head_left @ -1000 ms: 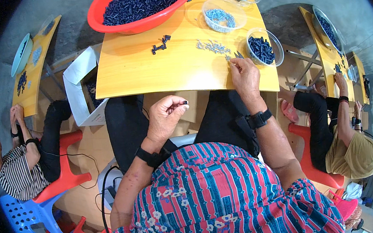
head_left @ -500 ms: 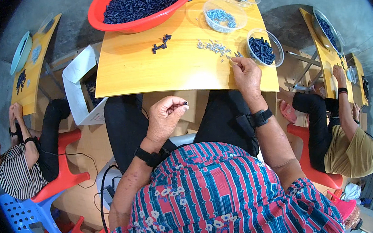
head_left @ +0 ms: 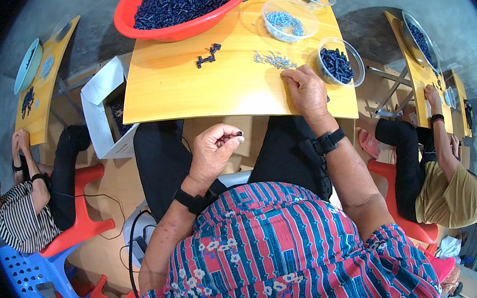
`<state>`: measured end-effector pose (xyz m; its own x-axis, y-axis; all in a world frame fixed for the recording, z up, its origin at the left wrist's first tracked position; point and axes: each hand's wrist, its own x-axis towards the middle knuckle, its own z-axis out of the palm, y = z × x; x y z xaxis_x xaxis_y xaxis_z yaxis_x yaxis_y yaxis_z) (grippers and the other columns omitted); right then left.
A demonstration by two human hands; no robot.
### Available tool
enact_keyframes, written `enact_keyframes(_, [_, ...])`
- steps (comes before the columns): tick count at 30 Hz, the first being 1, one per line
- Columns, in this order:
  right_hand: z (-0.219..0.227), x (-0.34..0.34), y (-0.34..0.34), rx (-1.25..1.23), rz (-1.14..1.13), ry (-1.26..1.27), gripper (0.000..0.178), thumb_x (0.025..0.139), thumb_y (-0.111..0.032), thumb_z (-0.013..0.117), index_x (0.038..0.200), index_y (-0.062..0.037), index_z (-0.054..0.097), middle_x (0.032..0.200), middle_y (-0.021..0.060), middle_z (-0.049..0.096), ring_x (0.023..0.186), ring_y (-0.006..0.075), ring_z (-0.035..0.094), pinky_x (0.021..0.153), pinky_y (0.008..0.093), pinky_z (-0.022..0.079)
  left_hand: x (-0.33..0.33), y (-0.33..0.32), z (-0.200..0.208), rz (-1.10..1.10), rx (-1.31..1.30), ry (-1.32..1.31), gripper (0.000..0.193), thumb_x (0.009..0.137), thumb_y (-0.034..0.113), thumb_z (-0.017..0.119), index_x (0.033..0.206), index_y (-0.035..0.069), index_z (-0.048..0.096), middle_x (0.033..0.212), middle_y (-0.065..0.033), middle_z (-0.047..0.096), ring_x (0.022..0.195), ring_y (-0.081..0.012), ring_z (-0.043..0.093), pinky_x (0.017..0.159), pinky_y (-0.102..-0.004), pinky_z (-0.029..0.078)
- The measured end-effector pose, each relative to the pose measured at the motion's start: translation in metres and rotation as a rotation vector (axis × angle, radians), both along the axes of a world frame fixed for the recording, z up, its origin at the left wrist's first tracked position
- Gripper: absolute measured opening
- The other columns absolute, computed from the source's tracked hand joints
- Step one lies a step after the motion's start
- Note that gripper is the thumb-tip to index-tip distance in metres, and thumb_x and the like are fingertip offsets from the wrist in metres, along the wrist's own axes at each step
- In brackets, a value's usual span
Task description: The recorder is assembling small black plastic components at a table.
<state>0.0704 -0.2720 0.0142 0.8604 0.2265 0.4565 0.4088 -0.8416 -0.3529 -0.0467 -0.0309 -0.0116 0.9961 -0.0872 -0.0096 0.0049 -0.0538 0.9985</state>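
My left hand [head_left: 213,152] is held over my lap, just off the table's front edge. Thumb and forefinger pinch a small black plastic piece [head_left: 240,133], whose tip pokes out. My right hand [head_left: 306,92] is at the front right of the yellow table [head_left: 187,96], fingers bunched at the near side of a scatter of small silvery metal pieces [head_left: 276,60]. Whatever its fingertips may hold is hidden. Close to its right stands a clear round tub [head_left: 359,68] filled with dark plastic pieces [head_left: 336,65]. Several dark pieces [head_left: 208,56] lie loose at mid-table.
A red basin [head_left: 122,16] heaped with dark pieces stands at the back left. Another clear tub [head_left: 308,25] holds silvery pieces. A white carton [head_left: 93,100] sits left of the table. Co-workers sit at tables left [head_left: 32,209] and right [head_left: 446,186].
My right hand has moved left along the table, from beside the dark-piece tub to the loose metal pieces. My left hand keeps its pinch, almost unmoved.
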Motion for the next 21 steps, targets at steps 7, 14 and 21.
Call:
enact_keyframes(7, [0.001, 0.000, -0.002, -0.102, 0.038, 0.033, 0.007, 0.088, -0.010, 0.068, 0.091, -0.0068, 0.074, 0.087, 0.0112, 0.066, 0.080, 0.0309, 0.068, 0.071, 0.0384, 0.055, -0.002, -0.001, -0.005, -0.018, -0.003, -0.009, 0.007, 0.089, 0.004, 0.072, 0.095, 0.001, 0.070, 0.083, 0.0029, 0.065, 0.074, -0.0026, 0.055, 0.067, -0.0198, 0.047])
enact_keyframes(14, [-0.012, -0.006, 0.001, -0.185, 0.020, 0.148, 0.004, 0.090, -0.007, 0.060, 0.093, -0.0066, 0.062, 0.095, 0.0154, 0.061, 0.084, 0.0376, 0.064, 0.073, 0.0455, 0.054, -0.004, -0.004, -0.003, -0.042, -0.035, -0.005, 0.007, 0.090, 0.003, 0.070, 0.097, 0.001, 0.070, 0.088, 0.0022, 0.068, 0.080, -0.0028, 0.058, 0.072, -0.0203, 0.049])
enact_keyframes(21, [-0.018, -0.009, 0.005, -0.229, 0.138, 0.035, 0.009, 0.086, -0.013, 0.062, 0.088, -0.0049, 0.059, 0.094, 0.0193, 0.060, 0.075, 0.0387, 0.067, 0.068, 0.0454, 0.057, -0.008, -0.005, 0.009, -0.049, 0.007, -0.007, 0.007, 0.090, 0.003, 0.070, 0.097, 0.001, 0.070, 0.088, 0.0019, 0.068, 0.079, -0.0033, 0.059, 0.072, -0.0207, 0.049])
